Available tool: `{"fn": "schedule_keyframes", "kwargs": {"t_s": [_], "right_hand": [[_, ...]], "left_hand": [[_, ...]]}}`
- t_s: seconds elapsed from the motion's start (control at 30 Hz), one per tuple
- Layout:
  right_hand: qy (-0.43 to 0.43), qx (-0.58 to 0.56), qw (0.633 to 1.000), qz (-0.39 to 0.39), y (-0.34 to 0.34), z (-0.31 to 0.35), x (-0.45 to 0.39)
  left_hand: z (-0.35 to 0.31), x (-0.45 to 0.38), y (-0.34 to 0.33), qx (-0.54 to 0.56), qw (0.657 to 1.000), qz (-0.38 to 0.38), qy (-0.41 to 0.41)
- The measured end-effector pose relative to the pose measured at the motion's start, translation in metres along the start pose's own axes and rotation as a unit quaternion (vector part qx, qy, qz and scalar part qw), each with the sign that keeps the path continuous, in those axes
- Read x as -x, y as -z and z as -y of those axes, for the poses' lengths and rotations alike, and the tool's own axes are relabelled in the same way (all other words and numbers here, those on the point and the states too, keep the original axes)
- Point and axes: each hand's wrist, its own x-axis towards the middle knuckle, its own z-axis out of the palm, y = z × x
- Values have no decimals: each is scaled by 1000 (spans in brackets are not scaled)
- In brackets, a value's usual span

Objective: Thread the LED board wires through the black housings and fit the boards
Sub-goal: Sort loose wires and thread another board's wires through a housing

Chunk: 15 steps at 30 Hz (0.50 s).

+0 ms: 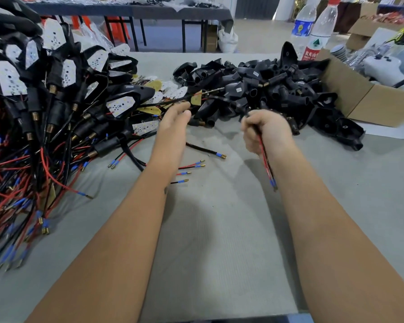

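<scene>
- Wires [267, 164] first: I have a red-and-black pair running through my right hand [265, 130], fingers curled round it, the blue-sleeved tips hanging just on my side of that hand. Beyond the hand the pair seems to run on toward a yellow-backed board [196, 99], though I cannot tell whether a housing is on it yet.
- My left hand [174, 121], left of the right hand, reaches toward that board; its fingers are hidden behind it, so I cannot tell whether it grips anything.
- Far left of my right hand lies a big heap of finished units [44, 89], white LED boards seated in black shells, leads trailing. Plenty is done, I judge.
- Just beyond my right hand sits the pile of empty black housings [254, 82] (still a large one), so much is left.
- Right of that pile, a cardboard box [364, 101] stands open; what I can see inside is pale, whitish parts and a dark cable, too blurred to name.
- Behind the pile, two plastic bottles [313, 29] stand upright.
</scene>
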Motion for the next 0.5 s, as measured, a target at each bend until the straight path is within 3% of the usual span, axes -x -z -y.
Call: {"fn": "schedule_keyframes", "kwargs": {"t_s": [0.07, 0.13, 0.27, 0.4, 0.5], "right_hand": [[-43, 85, 992, 84, -6, -2, 4], [-49, 91, 979, 174, -10, -7, 11], [-24, -55, 952, 302, -3, -4, 17], [48, -241, 923, 295, 8, -1, 17], [77, -369, 901, 213, 16, -4, 15]], "left_hand": [[1, -1, 0, 3, 999, -32, 19], [2, -1, 1, 9, 998, -50, 26], [3, -2, 2, 56, 997, -55, 30], [1, -3, 4, 60, 995, -61, 47], [1, -4, 6, 75, 996, -32, 42]]}}
